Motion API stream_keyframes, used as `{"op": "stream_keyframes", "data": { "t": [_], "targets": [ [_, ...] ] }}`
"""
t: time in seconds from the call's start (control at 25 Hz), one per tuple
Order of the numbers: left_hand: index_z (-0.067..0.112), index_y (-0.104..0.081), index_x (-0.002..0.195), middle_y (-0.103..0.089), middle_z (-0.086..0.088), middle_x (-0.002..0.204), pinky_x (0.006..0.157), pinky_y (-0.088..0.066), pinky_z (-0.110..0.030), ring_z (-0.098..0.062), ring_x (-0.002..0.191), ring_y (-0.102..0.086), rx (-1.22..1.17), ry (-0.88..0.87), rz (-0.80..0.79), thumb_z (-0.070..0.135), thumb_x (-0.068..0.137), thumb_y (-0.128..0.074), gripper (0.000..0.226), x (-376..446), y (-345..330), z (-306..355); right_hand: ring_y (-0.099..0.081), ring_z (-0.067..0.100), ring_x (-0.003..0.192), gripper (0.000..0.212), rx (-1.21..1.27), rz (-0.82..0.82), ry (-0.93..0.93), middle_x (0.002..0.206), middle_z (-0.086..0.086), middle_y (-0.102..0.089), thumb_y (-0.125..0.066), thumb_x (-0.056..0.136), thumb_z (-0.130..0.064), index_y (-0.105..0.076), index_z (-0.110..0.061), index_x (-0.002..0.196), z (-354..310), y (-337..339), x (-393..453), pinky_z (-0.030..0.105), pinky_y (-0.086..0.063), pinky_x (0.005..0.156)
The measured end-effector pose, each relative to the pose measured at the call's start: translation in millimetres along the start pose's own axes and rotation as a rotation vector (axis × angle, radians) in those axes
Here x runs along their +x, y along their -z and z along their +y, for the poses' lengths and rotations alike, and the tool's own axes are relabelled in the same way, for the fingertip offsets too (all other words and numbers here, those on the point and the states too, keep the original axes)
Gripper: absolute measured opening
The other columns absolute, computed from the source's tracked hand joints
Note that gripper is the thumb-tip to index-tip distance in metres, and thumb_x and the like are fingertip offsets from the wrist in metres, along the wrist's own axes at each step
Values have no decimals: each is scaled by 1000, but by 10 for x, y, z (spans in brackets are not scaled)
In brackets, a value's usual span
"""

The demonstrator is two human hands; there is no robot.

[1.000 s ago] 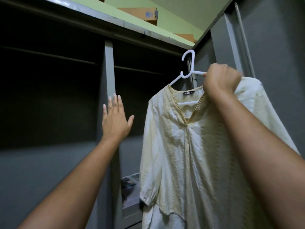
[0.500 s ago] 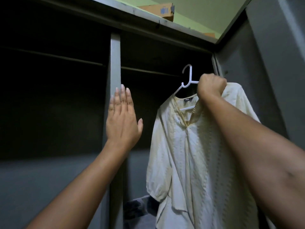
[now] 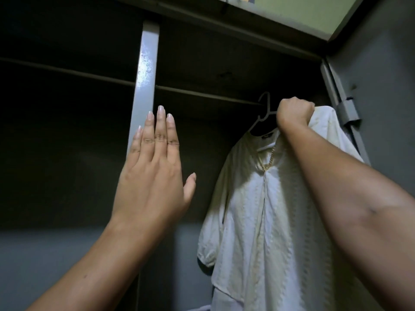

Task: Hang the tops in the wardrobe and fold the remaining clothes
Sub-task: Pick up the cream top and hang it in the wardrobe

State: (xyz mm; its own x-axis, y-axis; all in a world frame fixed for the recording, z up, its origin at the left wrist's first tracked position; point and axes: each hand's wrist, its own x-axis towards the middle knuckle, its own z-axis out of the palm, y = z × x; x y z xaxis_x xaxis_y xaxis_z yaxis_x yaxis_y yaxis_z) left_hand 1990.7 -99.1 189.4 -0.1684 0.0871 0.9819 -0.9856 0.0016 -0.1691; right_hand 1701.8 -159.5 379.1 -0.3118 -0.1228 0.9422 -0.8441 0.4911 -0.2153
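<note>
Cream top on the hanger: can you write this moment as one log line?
step: hanging | right hand grips hanger with cream top | hook at rail | left hand open

Both forearms are bare as far as the frame shows them, with no sleeve, cuff, watch or bracelet in view. The left hand has long fingernails, shaped to rounded points and pale with a slight gloss; no ring shows on its fingers. A small dark mole sits on the left forearm near the lower edge of the picture. The right hand is seen from behind, knuckles and wrist only, so its nails are hidden. The right forearm carries a small dark mark on its near side, close to the elbow.
</note>
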Motion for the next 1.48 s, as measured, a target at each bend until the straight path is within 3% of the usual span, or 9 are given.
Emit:
{"op": "stream_keyframes", "data": {
  "t": [0.24, 0.32, 0.44, 0.56, 0.68, 0.76, 0.96, 1.2, 1.48],
  "targets": [
    [-4, -1, 149, 1, -21, 158, 120, -8, -40, -28, 147, -2, 17, 7, -11, 53, 87, -43, 94, -1, 20, 4, -53, 33, 114, 34, -80, 31, 78, 122, 16, -58, -38, 95, -8, -57, -6, 123, 87, -193, -160, 37, -37, 94],
    [-4, 3, 149, 3, -22, 158, 121, -7, -41, -29, 147, 1, 25, 10, -32, 53, 88, -41, 94, -17, 49, 2, -29, 35, 138, 49, -173, 110, 137, 146, 20, -36, -26, 96, -13, -33, -3, 143, 128, -279, -323, 45, -18, 113],
    [-4, 5, 149, 6, -22, 158, 121, -6, -42, -30, 147, 4, 2, 23, -52, 52, 89, -40, 93, -32, 85, 8, 3, 34, 147, 62, -405, 87, 307, 159, 16, -1, -5, 90, -16, 0, -4, 151, 198, -567, -921, 51, 9, 116],
    [-3, 6, 149, 6, -22, 158, 121, -6, -42, -31, 147, 4, -37, 24, -89, 49, 90, -42, 92, -71, 138, 16, -1, 32, 146, 63, -415, -428, 339, 160, 12, -5, -4, 94, -32, -8, -9, 153, 417, -958, -2016, 50, 16, 112],
    [-2, 4, 149, 5, -21, 158, 121, -5, -42, -30, 147, 4, -102, -26, -152, 46, 91, -44, 90, -202, 198, 14, -35, 26, 133, 47, -281, -1148, 406, 149, 10, -36, -35, 100, -38, -45, -10, 136, 518, -913, -2942, 42, -20, 110],
    [0, 1, 150, 4, -18, 159, 121, -3, -41, -28, 147, 5, -195, -65, -200, 45, 91, -45, 88, -351, 262, 12, -48, 26, 121, 42, -84, -1386, 364, 139, 10, -48, -41, 101, -35, -53, -5, 127, 418, -664, -3180, 38, -35, 101],
    [9, 0, 152, 10, -4, 160, 120, 1, -36, -22, 147, 13, -639, 30, -284, 44, 95, -43, 80, -954, 541, -141, -42, 28, 132, 56, 508, -1121, 100, 146, 14, -43, -41, 100, -42, -42, -4, 141, 330, 203, -3605, 29, -34, 98],
    [13, -3, 153, 1, -1, 160, 120, -9, -40, -15, 147, 3, -915, 392, -567, 48, 98, -34, 72, -2146, 862, -612, -33, 25, 139, 65, 1000, -1015, -376, 151, 13, -34, -48, 97, -40, -24, -8, 149, 696, 1039, -4677, 29, -24, 110],
    [19, -23, 151, -29, -4, 154, 114, -22, -30, -19, 142, -27, -1246, 763, -758, 40, 98, -45, 62, -2741, 2037, -408, -22, 24, 144, 75, 1036, -1125, -637, 157, 7, -21, -44, 96, -49, -13, -11, 152, 1513, 2050, -5438, 33, -18, 114]
  ]
}}
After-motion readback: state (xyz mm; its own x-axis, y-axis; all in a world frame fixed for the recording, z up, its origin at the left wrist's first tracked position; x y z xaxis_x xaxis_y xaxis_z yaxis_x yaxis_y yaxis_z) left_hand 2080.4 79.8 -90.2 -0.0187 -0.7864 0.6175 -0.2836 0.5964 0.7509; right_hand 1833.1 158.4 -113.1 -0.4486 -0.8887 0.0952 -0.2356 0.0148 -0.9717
